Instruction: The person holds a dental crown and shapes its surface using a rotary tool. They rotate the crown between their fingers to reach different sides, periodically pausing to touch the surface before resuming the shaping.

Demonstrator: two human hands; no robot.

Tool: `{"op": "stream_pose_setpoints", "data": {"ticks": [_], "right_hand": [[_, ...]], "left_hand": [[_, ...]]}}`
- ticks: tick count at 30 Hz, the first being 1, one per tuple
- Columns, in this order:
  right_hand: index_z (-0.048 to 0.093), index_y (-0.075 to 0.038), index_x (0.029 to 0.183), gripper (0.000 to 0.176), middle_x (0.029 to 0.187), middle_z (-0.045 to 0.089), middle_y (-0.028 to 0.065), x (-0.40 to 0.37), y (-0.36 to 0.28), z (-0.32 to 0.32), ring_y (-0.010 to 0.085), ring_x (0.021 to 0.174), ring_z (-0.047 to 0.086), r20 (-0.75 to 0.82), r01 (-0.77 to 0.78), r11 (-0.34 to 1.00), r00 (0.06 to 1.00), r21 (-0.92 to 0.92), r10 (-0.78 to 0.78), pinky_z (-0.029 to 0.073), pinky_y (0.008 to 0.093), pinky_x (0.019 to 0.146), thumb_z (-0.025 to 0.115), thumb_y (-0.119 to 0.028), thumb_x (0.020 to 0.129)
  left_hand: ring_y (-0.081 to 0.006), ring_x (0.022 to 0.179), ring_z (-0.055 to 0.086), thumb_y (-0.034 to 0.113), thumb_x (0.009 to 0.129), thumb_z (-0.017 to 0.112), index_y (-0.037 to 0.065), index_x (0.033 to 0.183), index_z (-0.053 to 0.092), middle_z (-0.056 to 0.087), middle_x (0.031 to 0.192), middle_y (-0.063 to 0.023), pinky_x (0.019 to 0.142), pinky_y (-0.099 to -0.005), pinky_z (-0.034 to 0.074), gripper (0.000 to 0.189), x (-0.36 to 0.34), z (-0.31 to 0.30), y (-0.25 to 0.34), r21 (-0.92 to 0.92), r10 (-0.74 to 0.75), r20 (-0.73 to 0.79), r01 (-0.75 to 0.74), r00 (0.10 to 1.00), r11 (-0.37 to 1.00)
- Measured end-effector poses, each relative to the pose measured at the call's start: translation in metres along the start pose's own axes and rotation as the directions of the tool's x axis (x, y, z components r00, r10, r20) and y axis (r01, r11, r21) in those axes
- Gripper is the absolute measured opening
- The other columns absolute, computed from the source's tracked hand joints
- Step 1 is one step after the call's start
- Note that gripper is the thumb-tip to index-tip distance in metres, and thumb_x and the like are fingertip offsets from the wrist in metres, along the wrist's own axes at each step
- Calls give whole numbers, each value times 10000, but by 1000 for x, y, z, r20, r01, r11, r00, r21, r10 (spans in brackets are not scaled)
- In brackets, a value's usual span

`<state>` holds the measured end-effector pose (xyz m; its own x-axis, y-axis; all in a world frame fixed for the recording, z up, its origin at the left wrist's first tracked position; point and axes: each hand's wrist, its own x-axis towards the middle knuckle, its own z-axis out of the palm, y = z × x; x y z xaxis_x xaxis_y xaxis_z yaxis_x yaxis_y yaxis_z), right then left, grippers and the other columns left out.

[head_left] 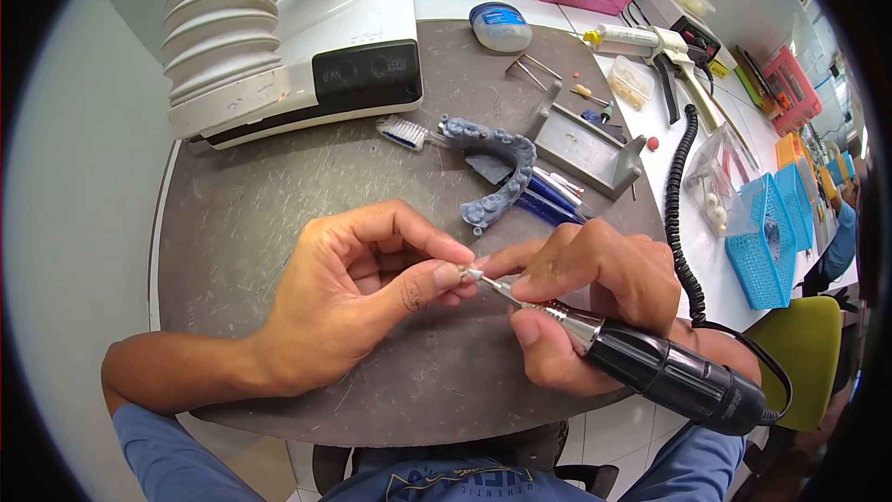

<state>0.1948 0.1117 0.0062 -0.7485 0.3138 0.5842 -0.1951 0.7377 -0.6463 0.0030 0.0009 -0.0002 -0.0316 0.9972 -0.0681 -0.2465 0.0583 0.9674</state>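
Tooth-like piece (463,270) sits between the left hand's (344,297) thumb and index finger, pinched nearly closed; I have the right hand (599,274) curled firmly around the rotary handpiece (664,367), its pale conical tip (476,274) at the piece, though contact I can't confirm. I'd judge this a grinding step, calling next for a steady pinch and light pressure. Beyond lies the grey dental model (522,175).

The picture is bright and mostly clear, but the edges bend and the corners go black.
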Motion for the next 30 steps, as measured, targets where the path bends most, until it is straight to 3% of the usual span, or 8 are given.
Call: {"op": "stream_pose_setpoints", "data": {"ticks": [17, 30], "right_hand": [[564, -15, 873, 223, 684, 642, 101, 1, 0, 0, 302, 804, 738, 26, 1, 1000, 1000, -4, -1, 587, 321, 640, 742, -54, 745], [554, -17, 878, 190, 658, 626, 103, 1, -4, -3, 308, 825, 737, 32, -39, 999, 999, -28, 40, 579, 317, 623, 697, -25, 754]], "left_hand": [[-154, 890, 661, -1, 910, 643, -7, 992, 601, 657, 1002, -131, 783, -274, 543, 92, -1, 1, 1, 7, -14, -7, 14, 1000, 1000], [-157, 893, 663, -10, 910, 637, -11, 988, 597, 661, 994, -137, 798, -278, 552, 88, 0, 0, 0, -5, -8, -10, 8, 1000, 1000]]}}
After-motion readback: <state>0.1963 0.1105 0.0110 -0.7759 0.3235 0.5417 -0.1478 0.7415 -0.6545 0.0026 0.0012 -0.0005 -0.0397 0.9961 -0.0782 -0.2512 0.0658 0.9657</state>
